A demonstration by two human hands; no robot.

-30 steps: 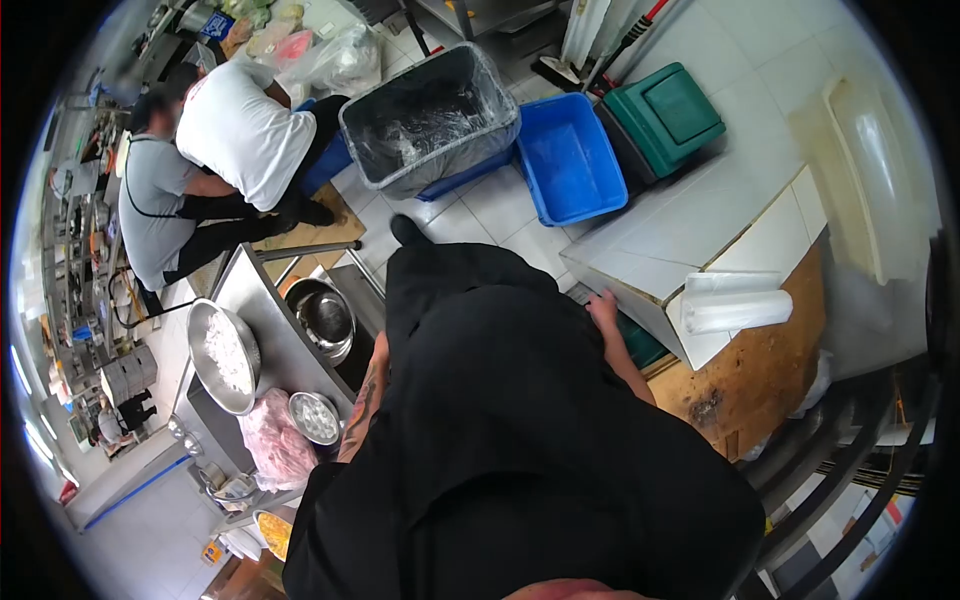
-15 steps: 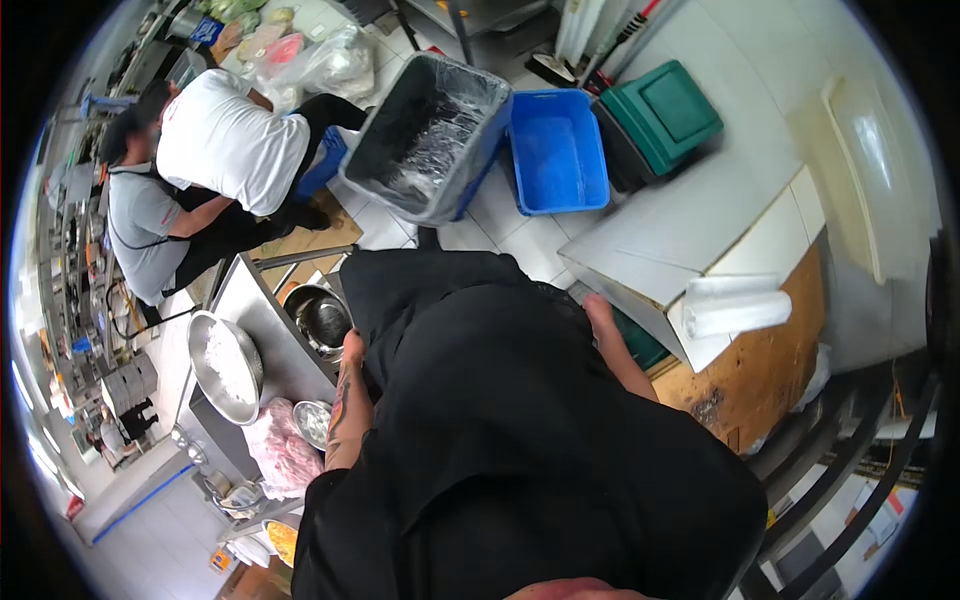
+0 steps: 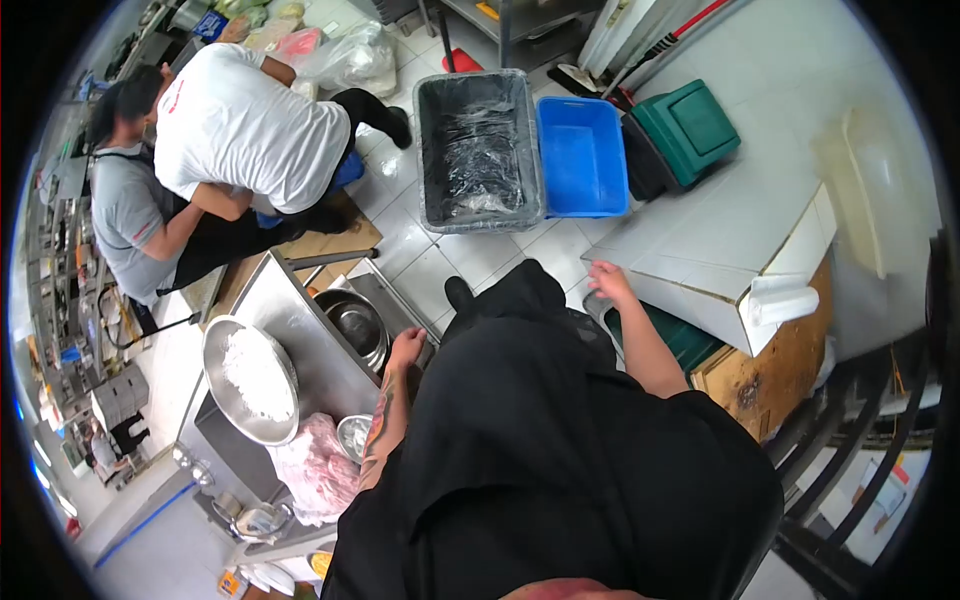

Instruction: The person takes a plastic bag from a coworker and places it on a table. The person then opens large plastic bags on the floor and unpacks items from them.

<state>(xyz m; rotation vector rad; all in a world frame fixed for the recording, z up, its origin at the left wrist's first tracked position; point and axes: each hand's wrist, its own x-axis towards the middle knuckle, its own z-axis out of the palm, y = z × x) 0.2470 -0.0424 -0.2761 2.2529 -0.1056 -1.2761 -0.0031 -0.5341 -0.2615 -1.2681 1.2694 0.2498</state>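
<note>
Grey cloth covers the back of a stooping person [image 3: 125, 210] at ten o'clock, beside a second person in a white shirt [image 3: 255, 130], also bent forward. Nearer, toward half past eight, a wide metal bowl [image 3: 285, 425] of white pieces sits on the steel counter [image 3: 310, 355]; a bag of pink meat [image 3: 315, 470] and a small metal bowl [image 3: 352, 436] lie toward half past seven. At nine o'clock stands a deep metal pot [image 3: 357, 328], just beside the left hand [image 3: 406, 347]. That tattooed forearm points up toward one o'clock, the fingers loosely curled inward; whether they touch or grip anything, I cannot tell. A lined bin [image 3: 428, 160] stands at twelve, a blue tub [image 3: 582, 155] adjoining it at one. At three, the right hand [image 3: 612, 282] hangs partly open beside the corner of the white ledge [image 3: 700, 255], forearm slanting toward eleven, fingers bent and slightly spread; contact is unclear. A green-lidded bin [image 3: 690, 130] is at two o'clock, and a white roll [image 3: 782, 302] rests on the ledge at three.
</note>
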